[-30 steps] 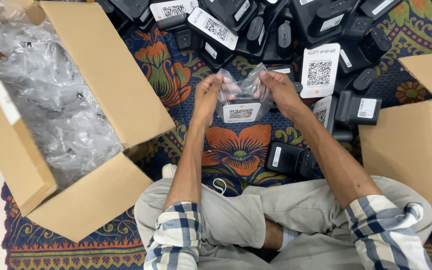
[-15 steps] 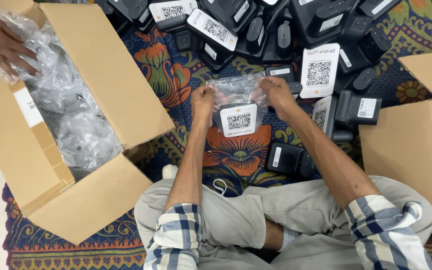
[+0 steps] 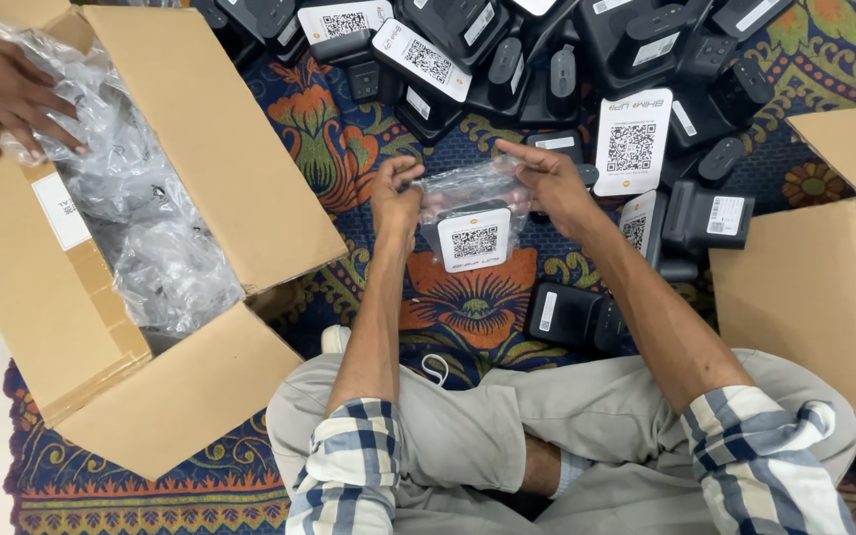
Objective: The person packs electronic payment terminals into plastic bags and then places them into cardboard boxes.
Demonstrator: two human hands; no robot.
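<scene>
Black device (image 3: 475, 238) with a white code label, wrapped in a clear plastic bag (image 3: 468, 188), is held above the patterned rug (image 3: 349, 149) at its middle, pinched by the left hand (image 3: 395, 198) and right hand (image 3: 547, 183). Another person's hand (image 3: 12, 94) is rested on plastic in the cardboard box (image 3: 210, 149).

An open cardboard box (image 3: 200, 168) is sitting at left on a patterned rug (image 3: 329, 129), holding crumpled clear plastic bags (image 3: 151, 248). A pile of black devices (image 3: 547, 59) with white code labels is lying at top. One black device (image 3: 572, 317) is lying alone nearer. A second box (image 3: 804, 297) is standing at right.
</scene>
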